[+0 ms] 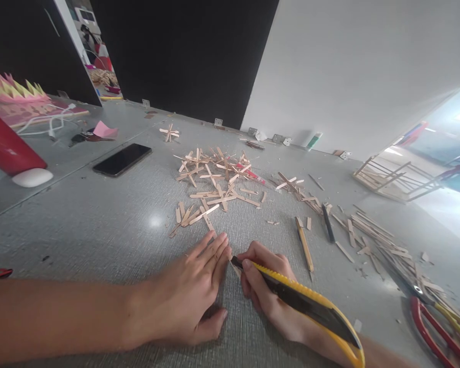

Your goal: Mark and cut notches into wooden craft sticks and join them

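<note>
Fingers of left hand point(187, 289) lie flat and close together, thumb apart; right hand point(270, 302) pinches the yellow cutter point(304, 300) at near centre, just right of them. Good control probably needs steady pressure, left fingertips away from its tip.

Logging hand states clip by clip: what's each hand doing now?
Left hand: open, palm down, fingers together; anything beneath them cannot be told.
Right hand: closed, holding the yellow-and-black cutter knife.
</note>
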### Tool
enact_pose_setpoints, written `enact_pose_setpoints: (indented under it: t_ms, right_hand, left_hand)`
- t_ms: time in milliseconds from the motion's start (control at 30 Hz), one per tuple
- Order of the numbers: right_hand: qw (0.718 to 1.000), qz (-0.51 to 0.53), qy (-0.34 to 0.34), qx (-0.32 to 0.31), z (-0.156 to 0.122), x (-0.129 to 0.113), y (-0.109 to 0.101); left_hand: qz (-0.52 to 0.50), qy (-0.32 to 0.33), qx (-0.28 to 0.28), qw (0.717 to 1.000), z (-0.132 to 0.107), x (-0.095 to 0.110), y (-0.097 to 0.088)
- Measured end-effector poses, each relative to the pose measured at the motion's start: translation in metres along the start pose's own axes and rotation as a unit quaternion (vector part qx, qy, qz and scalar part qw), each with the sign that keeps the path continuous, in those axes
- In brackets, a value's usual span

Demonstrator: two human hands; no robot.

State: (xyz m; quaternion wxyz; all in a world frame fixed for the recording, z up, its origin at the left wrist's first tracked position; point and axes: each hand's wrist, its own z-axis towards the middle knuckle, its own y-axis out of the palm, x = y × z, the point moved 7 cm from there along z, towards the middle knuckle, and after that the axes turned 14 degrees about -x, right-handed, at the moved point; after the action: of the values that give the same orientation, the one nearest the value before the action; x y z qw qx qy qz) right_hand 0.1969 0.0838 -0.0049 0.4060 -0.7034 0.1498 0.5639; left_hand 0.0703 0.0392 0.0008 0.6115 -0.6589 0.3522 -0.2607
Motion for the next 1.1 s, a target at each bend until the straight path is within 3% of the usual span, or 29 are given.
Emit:
enact_pose_setpoints:
  t_ms: [467, 733, 1100]
  right_hand:
    - [1.0, 0.0, 0.0, -0.011, 0.001, -0.002, 0.002]
    - [0.991, -0.113, -0.047, -0.047, 0.001, -0.01, 0.002]
    - [0.991, -0.118, -0.057, -0.022, -0.003, -0.007, 0.001]
  left_hand:
    - [-0.006, 0.006, -0.007, 1.0, -0.001, 0.001, 0.0]
    - [0.024, -0.001, 0.024, 0.999, 0.001, 0.002, -0.001]
    - [0.039, -0.008, 0.01, 0.999, 0.0, 0.002, -0.001]
